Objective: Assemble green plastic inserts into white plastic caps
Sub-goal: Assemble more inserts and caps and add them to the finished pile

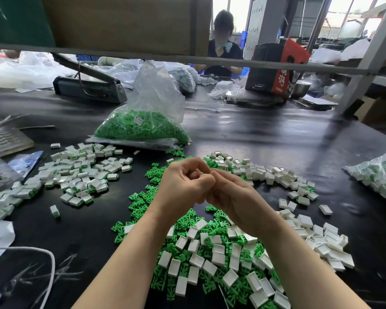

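Observation:
My left hand (183,186) and my right hand (236,199) meet above the middle of the black table, fingers curled and fingertips pressed together. Whatever sits between the fingers is hidden. Under my wrists lies a mixed heap of loose green inserts (140,208) and empty white caps (194,239). More empty white caps (276,177) spread in an arc to the right. To the left is a pile of assembled caps (80,175) with green showing at their edges.
A clear bag of green inserts (143,126) stands behind the piles, and a bag of assembled parts (381,175) lies at the right edge. A heat sealer (87,85) and a red box (276,68) sit farther back. Another person works across the table. A white cable (51,264) runs at the front left.

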Available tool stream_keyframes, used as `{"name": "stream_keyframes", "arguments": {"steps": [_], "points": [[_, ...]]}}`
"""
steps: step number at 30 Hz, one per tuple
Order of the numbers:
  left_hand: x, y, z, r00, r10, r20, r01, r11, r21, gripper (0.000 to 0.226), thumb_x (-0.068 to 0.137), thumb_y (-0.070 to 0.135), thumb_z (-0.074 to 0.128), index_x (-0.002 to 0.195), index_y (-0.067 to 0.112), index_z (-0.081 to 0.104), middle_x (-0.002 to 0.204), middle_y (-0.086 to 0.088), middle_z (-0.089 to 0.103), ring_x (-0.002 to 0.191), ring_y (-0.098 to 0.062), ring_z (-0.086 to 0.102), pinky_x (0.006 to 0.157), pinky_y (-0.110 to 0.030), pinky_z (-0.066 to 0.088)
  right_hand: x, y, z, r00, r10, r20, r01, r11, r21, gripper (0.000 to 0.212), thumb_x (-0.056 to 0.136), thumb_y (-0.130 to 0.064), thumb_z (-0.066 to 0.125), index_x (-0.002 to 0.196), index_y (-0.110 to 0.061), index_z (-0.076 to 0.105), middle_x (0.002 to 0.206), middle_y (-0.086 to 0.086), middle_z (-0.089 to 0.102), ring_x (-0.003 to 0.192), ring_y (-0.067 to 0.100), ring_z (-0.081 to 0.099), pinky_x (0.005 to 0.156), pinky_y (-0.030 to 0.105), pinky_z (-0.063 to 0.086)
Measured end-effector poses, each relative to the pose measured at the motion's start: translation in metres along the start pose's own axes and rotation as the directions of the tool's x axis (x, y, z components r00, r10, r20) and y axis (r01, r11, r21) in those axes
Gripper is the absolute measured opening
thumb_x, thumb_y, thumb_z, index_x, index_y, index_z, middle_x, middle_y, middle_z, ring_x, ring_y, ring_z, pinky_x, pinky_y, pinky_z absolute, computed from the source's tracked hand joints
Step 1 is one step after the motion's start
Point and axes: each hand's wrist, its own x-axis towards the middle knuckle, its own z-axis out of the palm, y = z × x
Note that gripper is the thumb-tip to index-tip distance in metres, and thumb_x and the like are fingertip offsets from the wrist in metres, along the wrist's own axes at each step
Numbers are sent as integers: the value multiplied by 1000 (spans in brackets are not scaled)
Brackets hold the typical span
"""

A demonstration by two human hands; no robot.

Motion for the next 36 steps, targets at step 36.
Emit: {"name": "stream_keyframes", "arguments": {"steps": [36], "points": [[0,2,5,998,14,-69,-17,999,-34,10,65,9,59,66,0,60,62,-9,46,42,-17,46,42,-23,41,4,10,8,1000,4,16,-7,985,175,35,83,-46,67,101,-17,74,84,9,58,77,19,48,72,32,28]]}}
